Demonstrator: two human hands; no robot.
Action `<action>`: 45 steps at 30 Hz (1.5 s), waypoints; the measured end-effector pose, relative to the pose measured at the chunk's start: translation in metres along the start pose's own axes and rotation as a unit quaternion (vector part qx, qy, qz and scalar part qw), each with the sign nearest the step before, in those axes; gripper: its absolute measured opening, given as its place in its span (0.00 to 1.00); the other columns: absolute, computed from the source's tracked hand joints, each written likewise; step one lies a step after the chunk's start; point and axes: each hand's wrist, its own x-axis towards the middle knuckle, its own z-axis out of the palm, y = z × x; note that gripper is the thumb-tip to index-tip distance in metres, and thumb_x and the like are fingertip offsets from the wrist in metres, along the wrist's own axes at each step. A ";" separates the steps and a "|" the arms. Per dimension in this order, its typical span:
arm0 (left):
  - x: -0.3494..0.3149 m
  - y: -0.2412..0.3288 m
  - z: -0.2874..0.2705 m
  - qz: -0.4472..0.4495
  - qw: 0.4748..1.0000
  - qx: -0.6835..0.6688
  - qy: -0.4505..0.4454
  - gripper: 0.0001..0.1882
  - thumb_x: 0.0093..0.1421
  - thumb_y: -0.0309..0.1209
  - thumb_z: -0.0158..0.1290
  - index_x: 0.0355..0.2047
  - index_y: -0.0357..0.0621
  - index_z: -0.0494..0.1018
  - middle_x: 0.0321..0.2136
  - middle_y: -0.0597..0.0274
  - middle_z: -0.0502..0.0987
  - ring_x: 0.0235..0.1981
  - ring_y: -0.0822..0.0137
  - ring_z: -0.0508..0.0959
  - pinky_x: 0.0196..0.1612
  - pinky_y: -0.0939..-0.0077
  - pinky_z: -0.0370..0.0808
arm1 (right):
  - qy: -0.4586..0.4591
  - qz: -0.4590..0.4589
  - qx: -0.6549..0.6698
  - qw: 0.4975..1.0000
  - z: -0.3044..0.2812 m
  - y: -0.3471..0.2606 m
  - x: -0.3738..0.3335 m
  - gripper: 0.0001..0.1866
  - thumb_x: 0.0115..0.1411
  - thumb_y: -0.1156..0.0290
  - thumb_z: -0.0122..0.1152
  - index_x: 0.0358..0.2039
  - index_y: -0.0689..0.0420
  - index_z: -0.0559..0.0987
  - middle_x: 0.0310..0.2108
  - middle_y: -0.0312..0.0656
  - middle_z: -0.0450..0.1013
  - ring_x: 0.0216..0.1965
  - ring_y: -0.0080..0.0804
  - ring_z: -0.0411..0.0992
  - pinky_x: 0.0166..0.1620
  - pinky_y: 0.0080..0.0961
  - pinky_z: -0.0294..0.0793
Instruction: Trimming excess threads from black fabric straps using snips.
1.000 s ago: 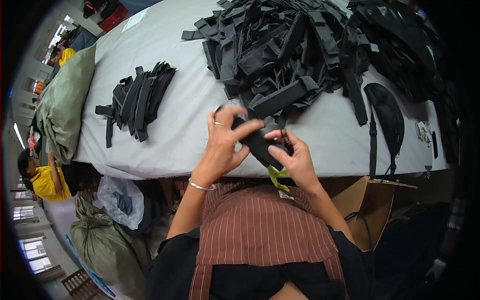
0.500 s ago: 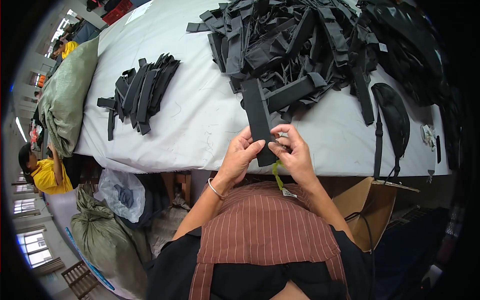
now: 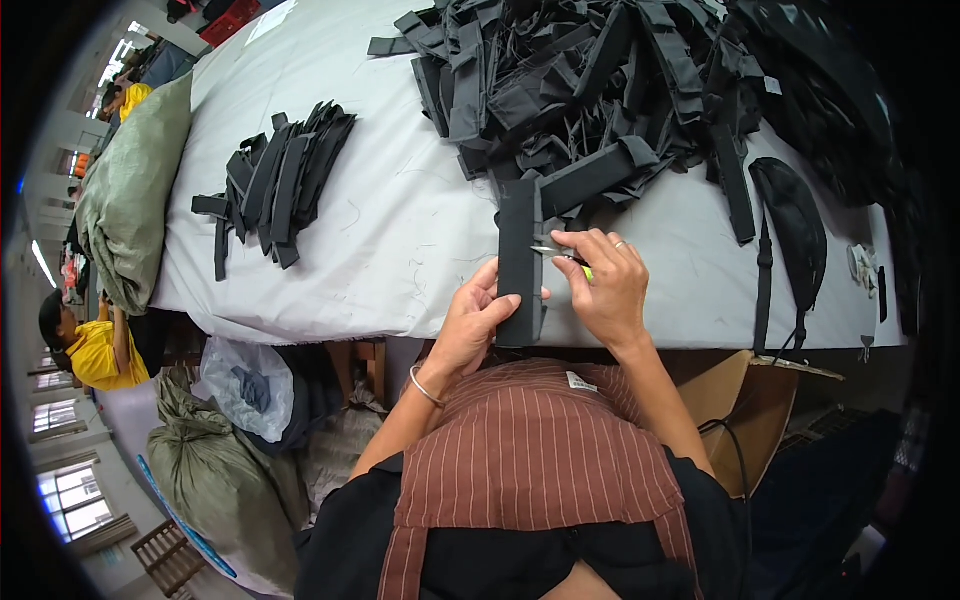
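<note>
My left hand (image 3: 478,312) grips a black fabric strip (image 3: 518,262) near its lower end, the thumb lying on top. The strip stands lengthwise away from me over the table's front edge. My right hand (image 3: 607,285) is closed round small thread snips (image 3: 545,250), whose pointed metal blades lie against the strip's right edge. A bit of yellow-green shows by the right fingers; most of the snips is hidden in the hand. Just beyond is a big heap of similar black strips (image 3: 560,90). A smaller, neater pile of strips (image 3: 285,185) lies to the left.
A white-covered table (image 3: 400,220) spreads before me. On its right lie a black pouch with a strap (image 3: 790,235) and dark shiny material (image 3: 830,100). A cardboard box (image 3: 745,410) stands below right. Grey-green sacks (image 3: 215,480) are at left, near a person in yellow (image 3: 105,350).
My right hand has moved up and right along the strip, and the snips' blades now show at its edge. The strip has turned more upright in my left hand.
</note>
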 end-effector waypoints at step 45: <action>-0.002 -0.015 -0.009 -0.016 0.999 0.026 0.025 0.12 0.55 0.18 0.56 0.41 0.34 0.70 0.37 0.63 0.74 0.36 0.77 0.74 0.42 0.83 0.74 | -0.018 0.028 0.097 0.995 0.001 -0.009 -0.011 0.06 0.51 0.68 0.65 0.27 0.54 0.77 0.20 0.35 0.73 0.23 0.34 0.72 0.27 0.30 0.68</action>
